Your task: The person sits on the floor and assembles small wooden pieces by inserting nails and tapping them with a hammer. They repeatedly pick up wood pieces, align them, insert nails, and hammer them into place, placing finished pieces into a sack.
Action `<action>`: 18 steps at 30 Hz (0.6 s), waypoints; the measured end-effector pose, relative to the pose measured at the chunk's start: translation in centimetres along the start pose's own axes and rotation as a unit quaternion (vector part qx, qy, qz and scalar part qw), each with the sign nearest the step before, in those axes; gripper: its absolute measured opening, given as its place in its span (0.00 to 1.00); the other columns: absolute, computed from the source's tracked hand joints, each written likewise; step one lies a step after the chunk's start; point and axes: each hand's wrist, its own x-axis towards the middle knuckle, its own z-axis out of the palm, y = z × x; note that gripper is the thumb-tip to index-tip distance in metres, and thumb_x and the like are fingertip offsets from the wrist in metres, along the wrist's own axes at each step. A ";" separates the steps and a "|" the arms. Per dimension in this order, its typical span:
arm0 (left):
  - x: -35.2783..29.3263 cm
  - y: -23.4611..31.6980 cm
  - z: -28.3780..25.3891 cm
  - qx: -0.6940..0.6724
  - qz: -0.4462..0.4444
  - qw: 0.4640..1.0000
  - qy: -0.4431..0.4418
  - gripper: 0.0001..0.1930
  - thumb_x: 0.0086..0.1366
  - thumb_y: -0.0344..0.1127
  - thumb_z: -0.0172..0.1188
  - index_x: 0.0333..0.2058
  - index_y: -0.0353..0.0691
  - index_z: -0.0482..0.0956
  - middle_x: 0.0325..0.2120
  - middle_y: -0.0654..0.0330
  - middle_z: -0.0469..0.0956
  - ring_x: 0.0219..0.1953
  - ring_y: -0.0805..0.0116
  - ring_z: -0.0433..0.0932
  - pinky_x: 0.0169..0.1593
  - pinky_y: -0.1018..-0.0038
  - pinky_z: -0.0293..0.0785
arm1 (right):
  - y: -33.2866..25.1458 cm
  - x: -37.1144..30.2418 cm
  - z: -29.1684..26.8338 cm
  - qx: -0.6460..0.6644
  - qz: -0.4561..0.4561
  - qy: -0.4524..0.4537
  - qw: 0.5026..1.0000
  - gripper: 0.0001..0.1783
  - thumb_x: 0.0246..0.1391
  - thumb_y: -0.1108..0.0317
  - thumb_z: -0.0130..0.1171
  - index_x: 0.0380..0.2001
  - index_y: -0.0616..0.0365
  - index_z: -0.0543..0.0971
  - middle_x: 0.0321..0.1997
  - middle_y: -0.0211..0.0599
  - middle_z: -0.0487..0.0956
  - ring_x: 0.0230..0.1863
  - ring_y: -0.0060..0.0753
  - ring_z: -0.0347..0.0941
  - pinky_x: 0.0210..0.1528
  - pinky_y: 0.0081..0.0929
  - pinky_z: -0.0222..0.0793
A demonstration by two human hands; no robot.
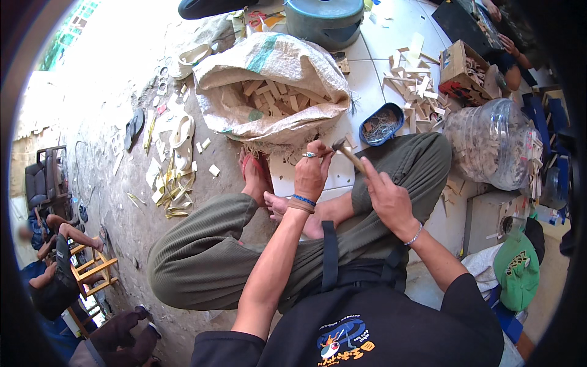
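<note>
My right hand (389, 205) is closed around the wooden handle of a small hammer (353, 159). Its dark head points toward my left hand (310, 174), just right of those fingers. The left fingers are pinched together in front of the sack; whatever they hold is too small to make out. Just ahead of both hands stands a big woven sack (287, 58), its mouth wide and many short wood pieces (278, 98) inside. A blue dish (400, 115) of thin metal nails (380, 126) lies beyond the hammer, by my right knee.
Wooden pieces (416, 85) are heaped on the tiles at the far right, beside a cardboard box (454, 68) and a clear plastic container (489, 144). A teal stool (324, 21) stands behind the sack. Pale clogs (182, 142) lie at left. Other people sit at far left and top right.
</note>
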 end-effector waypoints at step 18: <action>-0.3 -0.6 -0.1 -0.003 0.012 1.000 0.003 0.18 0.69 0.29 0.68 0.51 0.40 0.68 0.37 0.53 0.88 0.41 0.55 0.89 0.41 0.64 0.82 | 1.6 6.9 2.0 0.230 0.149 -0.035 0.961 0.25 0.68 0.52 0.61 0.52 0.65 0.77 0.37 0.60 0.83 0.39 0.67 0.79 0.41 0.51 0.74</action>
